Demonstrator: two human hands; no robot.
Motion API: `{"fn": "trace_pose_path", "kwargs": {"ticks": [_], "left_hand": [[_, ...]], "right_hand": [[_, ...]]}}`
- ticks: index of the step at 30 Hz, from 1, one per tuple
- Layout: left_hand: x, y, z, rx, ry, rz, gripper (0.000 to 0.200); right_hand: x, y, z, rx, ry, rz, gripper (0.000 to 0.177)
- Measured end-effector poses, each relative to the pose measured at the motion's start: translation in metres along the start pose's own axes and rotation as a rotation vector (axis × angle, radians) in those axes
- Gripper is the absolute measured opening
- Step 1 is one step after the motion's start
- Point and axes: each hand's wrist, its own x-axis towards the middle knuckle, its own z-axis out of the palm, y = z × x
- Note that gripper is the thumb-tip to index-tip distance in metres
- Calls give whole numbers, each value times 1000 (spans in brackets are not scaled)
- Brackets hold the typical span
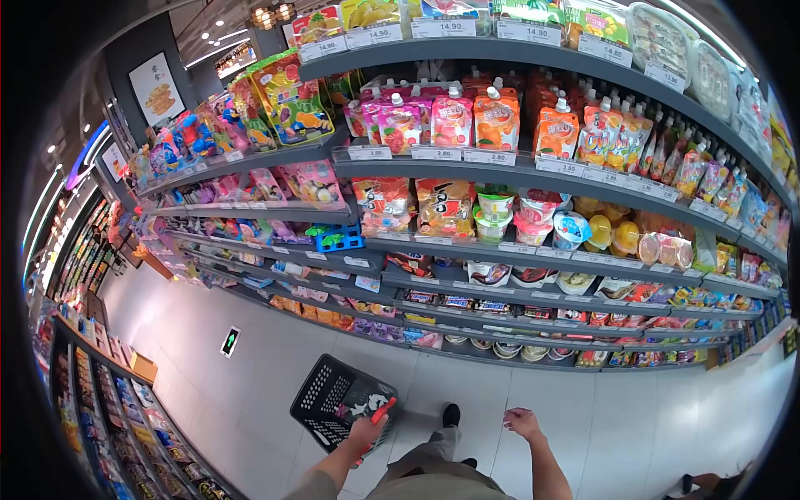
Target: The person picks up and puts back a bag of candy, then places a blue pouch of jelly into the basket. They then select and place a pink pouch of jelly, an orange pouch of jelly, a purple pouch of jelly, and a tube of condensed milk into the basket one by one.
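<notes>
My left hand (pixel 367 432) is closed around the red handle (pixel 384 410) of a black plastic shopping basket (pixel 310 398). The basket hangs low at my left side, above the floor tiles. Inside it lies a dark package with white and pink markings (pixel 363 405), partly covered by the handle and my hand. My right hand (pixel 522 422) hangs at my right, fingers loosely bent and apart, with nothing in them. Nearest to it in this view are the floor and the lowest shelves.
Tall shelves (pixel 500 171) ahead carry drink pouches (pixel 452 118), jelly cups (pixel 572 229) and bagged sweets (pixel 382 207). Another shelf unit (pixel 125 417) stands at lower left. A green arrow sign (pixel 230 342) marks the tiled floor (pixel 250 392). Part of another person (pixel 710 485) shows at lower right.
</notes>
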Motion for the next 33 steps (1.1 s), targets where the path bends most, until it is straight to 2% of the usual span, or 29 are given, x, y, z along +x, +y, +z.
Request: {"fn": "trace_pose_path", "kwargs": {"ticks": [2, 7, 9, 11, 19, 22, 23, 25, 28, 33], "left_hand": [[-12, 18, -3, -113, -26, -110, 71], [-13, 41, 5, -88, -33, -127, 69], [-9, 44, 8, -91, -45, -235, 66], [-4, 41, 15, -115, -5, -208, 63], [5, 61, 18, -200, 35, -269, 57], [9, 71, 23, -204, 71, -296, 57], [9, 74, 24, -204, 94, -317, 57], [11, 72, 32, -217, 109, -337, 59], [12, 77, 43, -136, 102, -402, 66], [-5, 124, 38, -176, 50, -441, 72]], "right_hand": [[6, -7, -6, -58, -15, 8, 27], [2, -10, -28, -60, 3, 62, 29], [-2, -23, -31, -46, -22, 79, 30], [3, -41, -33, -77, -22, 113, 30], [49, -134, -40, -251, -125, -124, 25], [70, -171, -44, -449, -143, -354, 23], [73, -189, -45, -457, -156, -360, 23], [76, -217, -48, -479, -192, -556, 25], [76, -264, -55, -480, -325, -606, 27], [57, -339, -84, -470, -550, -735, 32]]}}
